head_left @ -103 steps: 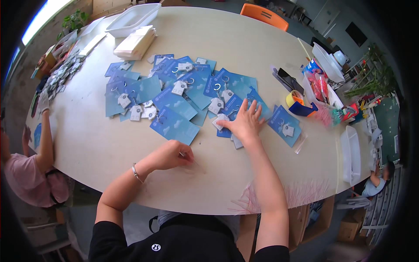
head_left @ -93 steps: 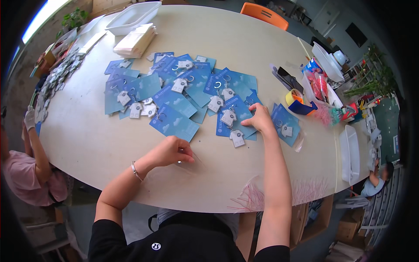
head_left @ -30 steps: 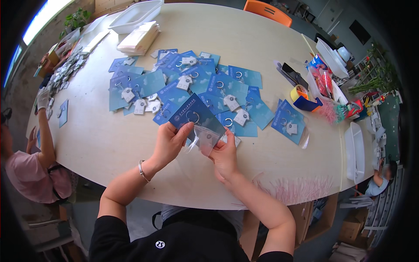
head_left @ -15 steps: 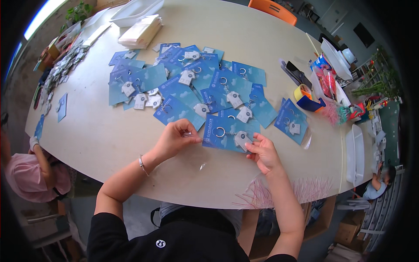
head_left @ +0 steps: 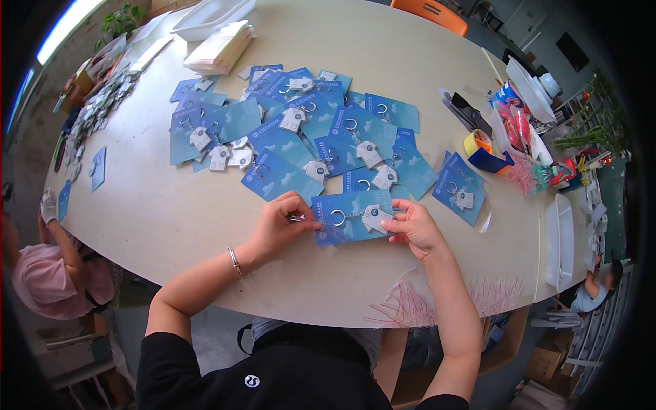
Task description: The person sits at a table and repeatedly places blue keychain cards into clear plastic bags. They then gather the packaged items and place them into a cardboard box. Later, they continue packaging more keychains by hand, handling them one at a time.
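Observation:
A blue backing card point(head_left: 359, 202) with a white T-shirt-shaped keychain point(head_left: 374, 218) and a silver ring is held level in front of me. My right hand point(head_left: 418, 231) grips its right end, thumb resting by the keychain. At the left end, a clear plastic bag point(head_left: 333, 236) covers part of the card. My left hand point(head_left: 287, 220) pinches the bag's edge there, fingers closed. Just beyond lies a loose pile of similar blue cards with keychains point(head_left: 280, 152), some overlapping. One bagged card point(head_left: 459, 190) lies to the right of the pile.
White envelopes or sleeves point(head_left: 220, 49) are stacked far left near a white tray point(head_left: 208, 17). A tape dispenser point(head_left: 486, 152), phone point(head_left: 470, 113) and bins stand right. Pink-white twist ties point(head_left: 444, 301) lie near the front edge. Another person in pink point(head_left: 58, 277) works at left.
The card has moved slightly left and toward me, with more clear plastic now over its left end. Both hands stay on it. The gloved hand at far left has risen a little.

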The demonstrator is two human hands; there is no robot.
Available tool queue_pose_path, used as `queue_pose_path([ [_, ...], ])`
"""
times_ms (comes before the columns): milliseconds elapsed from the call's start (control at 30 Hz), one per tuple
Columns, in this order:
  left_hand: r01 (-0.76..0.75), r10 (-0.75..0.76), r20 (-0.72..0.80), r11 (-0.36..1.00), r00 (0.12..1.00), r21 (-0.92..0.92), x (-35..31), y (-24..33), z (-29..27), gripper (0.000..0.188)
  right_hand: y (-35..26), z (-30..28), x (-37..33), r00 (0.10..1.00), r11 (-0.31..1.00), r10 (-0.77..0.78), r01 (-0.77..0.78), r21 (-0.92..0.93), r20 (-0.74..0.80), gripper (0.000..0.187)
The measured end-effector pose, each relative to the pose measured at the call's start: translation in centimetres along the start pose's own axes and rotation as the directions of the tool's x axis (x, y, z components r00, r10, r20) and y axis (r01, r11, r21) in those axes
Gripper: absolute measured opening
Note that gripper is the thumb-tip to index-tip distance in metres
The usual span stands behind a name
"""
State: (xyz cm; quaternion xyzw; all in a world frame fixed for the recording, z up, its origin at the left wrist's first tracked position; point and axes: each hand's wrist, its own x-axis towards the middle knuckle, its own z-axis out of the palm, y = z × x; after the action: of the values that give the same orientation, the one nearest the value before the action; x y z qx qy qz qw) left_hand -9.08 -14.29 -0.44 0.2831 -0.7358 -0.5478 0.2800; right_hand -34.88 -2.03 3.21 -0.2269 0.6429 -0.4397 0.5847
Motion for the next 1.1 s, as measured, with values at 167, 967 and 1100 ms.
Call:
queue_pose_path([
  [167, 0.026, -0.025, 0.019, 0.999, 0.999, -0.047, 0.0, 0.1, 0.0, 0.015, -1.0, -0.1, 0.0, 0.997, 0.987, -0.038, 0.048, -0.152, 0.068, 0.044],
  [967, 0.16, -0.162, 0.244, 0.987, 0.956, 0.029, 1.0, 1.2, -2.0, 0.007, -4.8, 1.6, 2.9, 0.958, 0.916, 0.052, 0.067, -0.397, 0.281, 0.051],
  [1100, 0.225, -0.223, 0.224, 0.974, 0.949, 0.02, 0.8, 1.4, -1.5, 0.008, -4.3, 1.8, 2.8, 0.946, 0.933, 0.114, 0.004, -0.361, 0.305, 0.049],
])
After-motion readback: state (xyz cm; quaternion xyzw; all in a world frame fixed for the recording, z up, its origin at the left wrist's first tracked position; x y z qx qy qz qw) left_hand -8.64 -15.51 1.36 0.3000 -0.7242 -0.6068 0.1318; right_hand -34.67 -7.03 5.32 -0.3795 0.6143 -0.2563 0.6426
